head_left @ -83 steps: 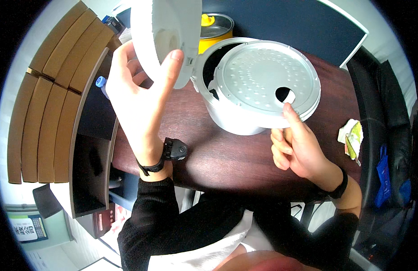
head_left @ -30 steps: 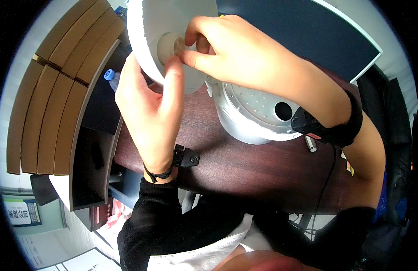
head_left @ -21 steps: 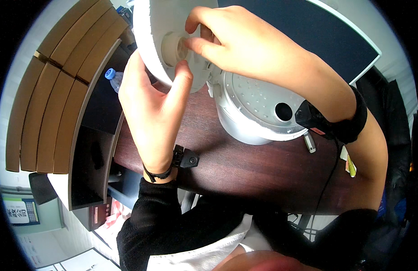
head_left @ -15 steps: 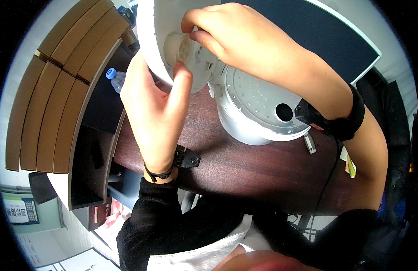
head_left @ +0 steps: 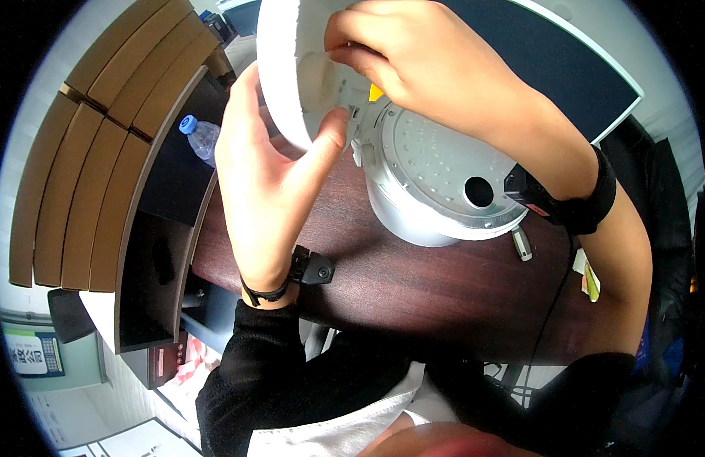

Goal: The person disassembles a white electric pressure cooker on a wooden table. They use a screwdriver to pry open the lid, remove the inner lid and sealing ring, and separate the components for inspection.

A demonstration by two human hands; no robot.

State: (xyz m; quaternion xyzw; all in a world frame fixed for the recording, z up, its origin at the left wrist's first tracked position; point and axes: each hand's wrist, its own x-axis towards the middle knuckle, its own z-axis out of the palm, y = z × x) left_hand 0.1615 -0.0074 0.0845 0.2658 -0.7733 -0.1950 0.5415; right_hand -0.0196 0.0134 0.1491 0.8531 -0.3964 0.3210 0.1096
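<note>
Across the middle of the room stretches one table (head_left: 413, 305), dark reddish-brown and faintly glossy. One dark panel (head_left: 558, 68) with a white edge stands along its far side. To the left, two rows of brown cardboard boxes (head_left: 67, 190), four in the near row, stand beside one dark shelf unit (head_left: 150, 251). One white round pot (head_left: 413, 217) sits on the table's far part, topped by one dimpled grey plate (head_left: 428, 148) with a single round hole. At its left, one white lid (head_left: 284, 68) is raised on edge. Two hands meet there: the left hand (head_left: 272, 171) clamps the lid's rim; the right hand (head_left: 398, 46) bends its fingers to the lid's inner face, but whether they grip anything cannot be told. Smaller still: one blue-capped bottle (head_left: 204, 143) at left, one crumpled wrapper (head_left: 590, 282) at right, one pale oblong piece (head_left: 522, 245) just beside the pot.
</note>
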